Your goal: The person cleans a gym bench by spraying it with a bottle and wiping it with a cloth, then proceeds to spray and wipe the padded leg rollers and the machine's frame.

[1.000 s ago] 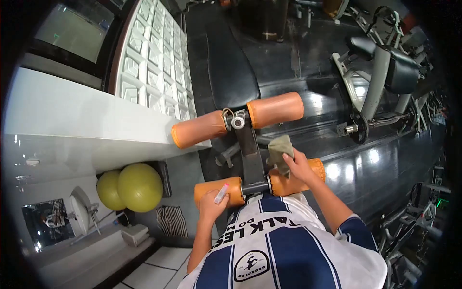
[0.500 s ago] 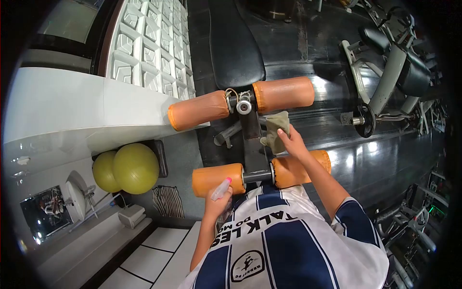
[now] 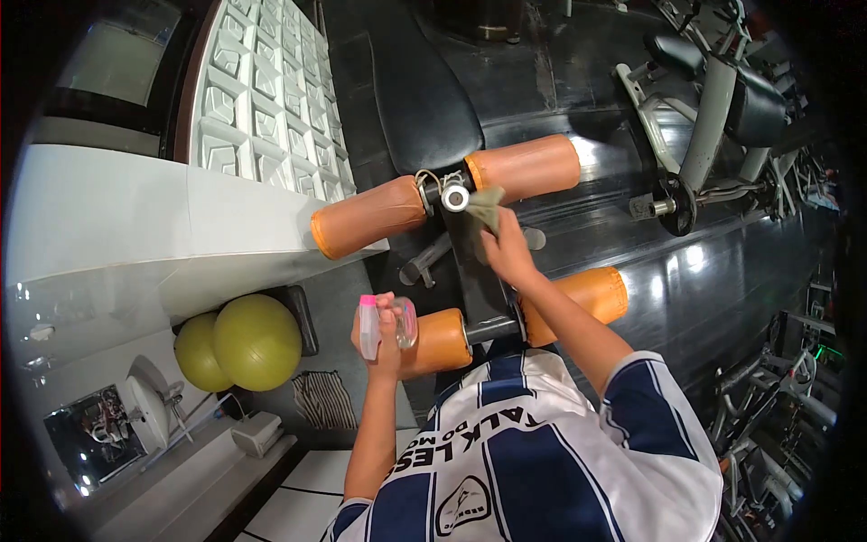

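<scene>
Right hand clamped on a crumpled olive-green cloth, pressing it to the black metal post at 4 o'clock of the chrome pivot cap. Left hand wrapped around a small clear plastic spray bottle with a pink top, held upright at 9 o'clock of the lower orange foam roller. Upper orange foam rollers at 9 and 2 o'clock of the cloth; black padded bench at 12 o'clock. Yellow-green exercise balls at 9 o'clock of the bottle.
</scene>
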`<control>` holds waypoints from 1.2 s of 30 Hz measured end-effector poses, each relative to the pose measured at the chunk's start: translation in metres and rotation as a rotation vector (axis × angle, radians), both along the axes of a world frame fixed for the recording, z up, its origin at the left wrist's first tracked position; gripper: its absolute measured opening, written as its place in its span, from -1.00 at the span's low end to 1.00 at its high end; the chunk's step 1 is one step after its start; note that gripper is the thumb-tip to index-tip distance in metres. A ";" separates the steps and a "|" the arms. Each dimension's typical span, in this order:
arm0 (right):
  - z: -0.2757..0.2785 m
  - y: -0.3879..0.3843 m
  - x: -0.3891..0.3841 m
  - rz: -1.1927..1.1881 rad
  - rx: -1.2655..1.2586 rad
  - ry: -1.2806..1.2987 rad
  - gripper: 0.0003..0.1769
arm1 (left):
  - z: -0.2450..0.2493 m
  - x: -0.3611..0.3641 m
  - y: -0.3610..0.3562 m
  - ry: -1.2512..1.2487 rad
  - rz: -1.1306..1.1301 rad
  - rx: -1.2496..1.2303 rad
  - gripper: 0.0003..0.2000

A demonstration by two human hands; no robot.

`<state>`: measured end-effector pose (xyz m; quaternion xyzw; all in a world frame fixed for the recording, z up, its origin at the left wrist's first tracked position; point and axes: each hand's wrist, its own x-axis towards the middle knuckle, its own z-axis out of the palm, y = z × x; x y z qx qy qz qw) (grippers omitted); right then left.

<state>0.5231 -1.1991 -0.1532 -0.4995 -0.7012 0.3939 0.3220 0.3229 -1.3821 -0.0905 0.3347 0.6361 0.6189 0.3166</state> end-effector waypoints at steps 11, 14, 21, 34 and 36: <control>-0.081 0.001 -0.051 0.165 0.172 -0.561 -0.64 | -0.080 0.013 -0.020 0.549 -0.172 -0.144 -0.67; -0.097 -0.021 -0.028 0.366 -0.021 -0.657 -0.70 | -0.074 0.010 -0.013 0.635 -0.252 -0.271 -0.68; -0.065 -0.010 -0.046 0.078 -0.079 -0.114 -0.62 | -0.076 0.014 -0.017 0.848 -0.285 -0.130 -0.70; -0.056 0.002 -0.063 0.095 0.195 -0.477 -0.49 | -0.071 0.017 -0.009 0.859 -0.332 -0.239 -0.68; -0.063 -0.001 -0.073 0.008 -0.099 -0.276 -0.50 | -0.071 0.016 -0.007 0.846 -0.327 -0.248 -0.68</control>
